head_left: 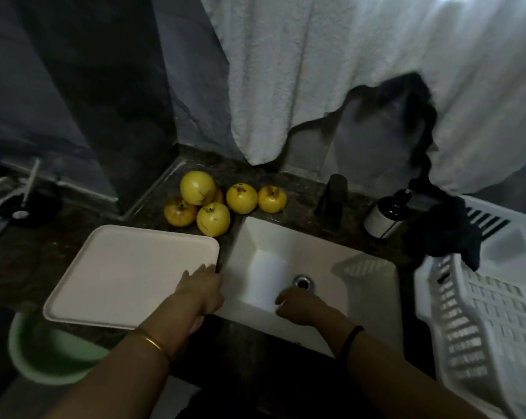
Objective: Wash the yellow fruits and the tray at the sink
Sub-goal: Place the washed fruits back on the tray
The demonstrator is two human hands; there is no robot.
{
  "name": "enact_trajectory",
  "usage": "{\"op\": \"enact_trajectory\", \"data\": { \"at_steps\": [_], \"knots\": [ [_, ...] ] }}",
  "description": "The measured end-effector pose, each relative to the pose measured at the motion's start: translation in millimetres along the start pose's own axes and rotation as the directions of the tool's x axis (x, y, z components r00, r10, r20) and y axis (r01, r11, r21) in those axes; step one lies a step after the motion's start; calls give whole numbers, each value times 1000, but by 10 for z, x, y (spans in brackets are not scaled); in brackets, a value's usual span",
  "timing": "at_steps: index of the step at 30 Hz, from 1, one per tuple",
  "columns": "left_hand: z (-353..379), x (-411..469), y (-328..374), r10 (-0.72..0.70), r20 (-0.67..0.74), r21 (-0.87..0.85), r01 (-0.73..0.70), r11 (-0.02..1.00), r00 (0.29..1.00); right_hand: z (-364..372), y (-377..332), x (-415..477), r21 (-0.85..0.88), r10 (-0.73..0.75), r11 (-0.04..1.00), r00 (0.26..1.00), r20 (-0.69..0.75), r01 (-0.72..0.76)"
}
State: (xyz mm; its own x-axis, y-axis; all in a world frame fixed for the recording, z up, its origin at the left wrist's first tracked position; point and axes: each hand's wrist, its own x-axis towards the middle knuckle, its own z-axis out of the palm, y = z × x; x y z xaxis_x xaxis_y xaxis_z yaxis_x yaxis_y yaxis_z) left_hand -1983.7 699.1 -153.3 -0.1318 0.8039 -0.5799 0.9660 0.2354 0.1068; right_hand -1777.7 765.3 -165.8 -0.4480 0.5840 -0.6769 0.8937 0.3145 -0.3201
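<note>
Head view is showing a dim stone counter [255,173] with a white sink [322,252] set into it. The pale tray [128,267] is lying flat on the counter just left of the sink, its near edge overhanging the counter's front edge above a green bucket [44,355]. The left hand [203,290], a gold bangle [153,343] on its wrist, is resting over the tray's near right corner with its fingers on the rim; blur is hiding whether they are curling round it, so I cannot tell if it is gripping. The right hand [298,306], a black band [351,337] on its wrist, is hanging inside the sink just in front of the drain [301,281], fingers loosely curled and holding nothing (none is showing, at least). The yellow fruits [213,219] are sitting along the counter's back edge beyond the tray's far right corner, one stacked on the cluster and two lining up towards a dark faucet [331,204]. A dark bottle [382,216] is standing right of the faucet, near a white basket [482,313] with a dark cloth [449,231] draped over its rim. A white towel [286,71] is hanging behind.
</note>
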Motion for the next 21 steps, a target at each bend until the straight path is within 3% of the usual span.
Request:
{"op": "enact_trajectory", "data": {
  "at_steps": [3, 10, 21],
  "knots": [
    [13, -6, -245, -57, 16, -44, 58, 997, 998, 32, -368, 251, 66, -1, 998, 1000, -23, 3],
    [28, 91, -784, -104, 45, -62, 106, 992, 994, 322, -937, 771, 438, 61, 899, 996, -70, -24],
    [28, 158, -1270, -86, 56, -101, 92, 991, 995, 501, -1182, 1031, 311, 170, 940, 983, -62, -143]
  ]
}}
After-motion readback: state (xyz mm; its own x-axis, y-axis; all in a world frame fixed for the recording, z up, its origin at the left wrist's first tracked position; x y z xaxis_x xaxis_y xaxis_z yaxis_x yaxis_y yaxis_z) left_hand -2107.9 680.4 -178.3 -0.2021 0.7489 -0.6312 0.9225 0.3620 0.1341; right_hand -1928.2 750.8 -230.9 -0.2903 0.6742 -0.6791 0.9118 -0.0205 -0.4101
